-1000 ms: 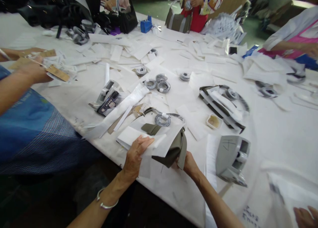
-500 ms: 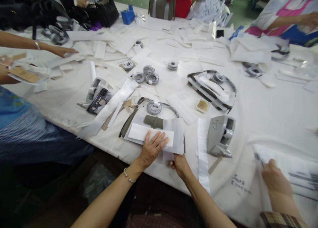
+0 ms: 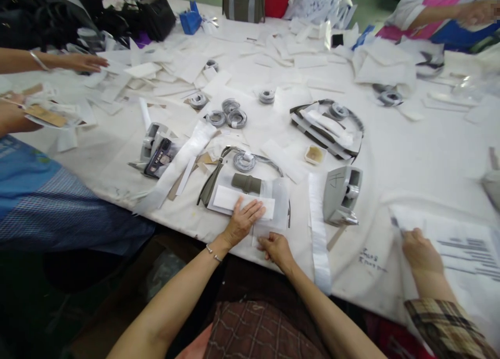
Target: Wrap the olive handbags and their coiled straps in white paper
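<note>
My left hand [image 3: 242,222] lies flat, fingers spread, on a white padded strip [image 3: 228,198]. This strip rests over a translucent sheet [image 3: 280,202] on an olive-green bag [image 3: 210,184] that lies on the table. The bag's olive strap tab [image 3: 246,183] shows just beyond the strip. Close to the table's front edge, my right hand [image 3: 278,250] is closed in a pinch at the near edge of a thin pale sheet [image 3: 255,235]. A coiled grey strap [image 3: 244,161] sits at the bag's far side.
Tape dispensers stand left [image 3: 153,140] and right [image 3: 340,195], with a phone [image 3: 158,158] by the left one. Another bag [image 3: 328,127], a small dish [image 3: 315,154] and several strap coils [image 3: 236,118] lie beyond. Co-workers' hands are at left [image 3: 84,62] and right [image 3: 422,255].
My right hand has drawn back from under the bag's right side and shifted slightly left, now pinching. My left hand stays flat on the padded strip. The camera view has shifted.
</note>
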`<state>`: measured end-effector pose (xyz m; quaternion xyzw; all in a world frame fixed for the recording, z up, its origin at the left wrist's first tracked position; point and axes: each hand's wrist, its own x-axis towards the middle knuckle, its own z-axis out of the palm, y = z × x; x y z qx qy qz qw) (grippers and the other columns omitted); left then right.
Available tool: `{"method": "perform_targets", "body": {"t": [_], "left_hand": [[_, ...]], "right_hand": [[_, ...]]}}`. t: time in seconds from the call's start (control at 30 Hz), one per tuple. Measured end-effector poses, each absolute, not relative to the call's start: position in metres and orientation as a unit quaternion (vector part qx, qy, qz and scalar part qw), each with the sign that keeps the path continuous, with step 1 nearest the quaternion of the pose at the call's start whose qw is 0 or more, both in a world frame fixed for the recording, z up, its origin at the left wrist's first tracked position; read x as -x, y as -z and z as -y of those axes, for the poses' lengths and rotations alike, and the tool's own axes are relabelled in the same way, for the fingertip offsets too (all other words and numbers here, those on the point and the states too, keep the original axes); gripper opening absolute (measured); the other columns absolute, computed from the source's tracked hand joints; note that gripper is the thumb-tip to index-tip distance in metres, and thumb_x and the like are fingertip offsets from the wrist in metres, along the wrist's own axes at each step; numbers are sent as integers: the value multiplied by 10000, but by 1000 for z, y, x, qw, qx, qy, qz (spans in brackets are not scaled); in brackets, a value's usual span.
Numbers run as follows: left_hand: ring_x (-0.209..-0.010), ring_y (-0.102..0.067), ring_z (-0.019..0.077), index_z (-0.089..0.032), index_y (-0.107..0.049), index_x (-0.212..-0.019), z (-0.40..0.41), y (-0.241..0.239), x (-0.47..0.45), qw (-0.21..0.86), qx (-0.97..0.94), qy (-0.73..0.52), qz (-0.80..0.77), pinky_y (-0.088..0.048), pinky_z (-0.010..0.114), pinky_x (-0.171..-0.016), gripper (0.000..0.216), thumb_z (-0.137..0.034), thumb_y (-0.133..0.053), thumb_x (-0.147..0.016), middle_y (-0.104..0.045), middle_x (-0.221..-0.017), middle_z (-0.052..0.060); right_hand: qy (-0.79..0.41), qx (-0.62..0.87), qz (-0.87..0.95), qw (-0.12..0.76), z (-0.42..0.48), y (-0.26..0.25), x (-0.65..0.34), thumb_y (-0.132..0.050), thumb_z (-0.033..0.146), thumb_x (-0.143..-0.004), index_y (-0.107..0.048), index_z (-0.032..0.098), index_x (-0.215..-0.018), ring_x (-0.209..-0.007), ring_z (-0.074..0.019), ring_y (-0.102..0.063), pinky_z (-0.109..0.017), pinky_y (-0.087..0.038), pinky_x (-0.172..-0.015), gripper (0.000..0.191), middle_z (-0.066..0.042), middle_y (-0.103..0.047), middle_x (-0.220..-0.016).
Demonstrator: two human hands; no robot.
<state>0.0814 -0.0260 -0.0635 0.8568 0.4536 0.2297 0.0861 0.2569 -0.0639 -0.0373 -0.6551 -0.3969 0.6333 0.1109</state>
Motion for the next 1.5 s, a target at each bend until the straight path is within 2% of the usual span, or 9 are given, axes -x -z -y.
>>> {"method": "perform_targets", "body": {"t": [0.1,0.33,0.5,0.63,0.8,1.03,1.2,1.33,1.5], "left_hand": [[-1397,-375,201,-166,-456,-1369,25,65,-81,94,-856,-240,-448,-60,587,-1195,425,-68,-340,-973,-553,-1384,109],[-1399,-372,209,-182,-428,-1396,25,64,-78,126,-853,-237,-448,-57,584,-1198,470,-88,-387,-937,-527,-1411,106],[-1401,-363,255,-147,-394,-1413,24,48,-71,193,-860,-222,-418,-74,595,-1191,537,-258,-524,-905,-505,-1422,142],[-1327,-459,253,-188,-510,-1290,23,46,-77,170,-853,-221,-442,-108,598,-1184,426,-345,-594,-904,-591,-1322,121],[-1266,-502,249,-206,-573,-1130,22,45,-85,134,-855,-212,-454,-119,622,-1172,251,-273,-622,-894,-626,-1231,80],[-1242,-498,261,-236,-514,-1262,19,35,-82,119,-871,-179,-441,-176,629,-1151,395,-275,-629,-886,-613,-1213,77],[-1179,-522,259,-218,-517,-1278,15,31,-87,84,-879,-162,-441,-230,581,-1150,362,-240,-553,-918,-626,-1133,91],[-1200,-515,264,-177,-536,-1252,11,35,-89,67,-895,-158,-411,-251,532,-1159,329,-189,-504,-925,-631,-1088,102],[-1375,-381,256,-132,-525,-1256,6,43,-83,93,-913,-180,-353,-271,426,-1169,348,-139,-493,-910,-540,-1341,119]], "right_hand": [[-543,612,575,24,57,1,-278,-702,433,-718,-593,215,-495,-413,-121,-488,-256,-320,-451,330,12,-574,-447],[-175,516,829,124,9,-37,-277,-615,304,-877,-675,249,-961,-952,-208,-579,-349,-381,-866,117,-42,-697,-996],[-104,493,861,74,-1,-8,-259,-685,248,-811,-638,231,-1005,-1007,-239,-527,-383,-369,-888,201,-51,-664,-1048],[-107,520,836,138,21,3,-263,-642,254,-844,-615,218,-1102,-1102,-253,-524,-408,-389,-947,261,-78,-643,-1161],[-156,669,670,279,81,17,-275,-568,350,-897,-614,207,-994,-793,-193,-612,-343,-497,-734,178,-49,-668,-874],[-149,559,809,103,104,32,-252,-572,143,-850,-604,189,-1124,-1002,-247,-552,-387,-464,-855,280,-90,-660,-1071],[-103,511,853,13,87,40,-241,-573,79,-812,-623,183,-875,-851,-233,-523,-354,-449,-735,131,-76,-636,-893],[-42,504,862,23,86,48,-242,-557,65,-825,-604,197,-792,-799,-227,-501,-351,-406,-682,144,-66,-617,-829],[-16,521,850,78,84,58,-246,-543,104,-860,-607,202,-772,-789,-214,-491,-337,-364,-692,147,-49,-608,-784]]}}
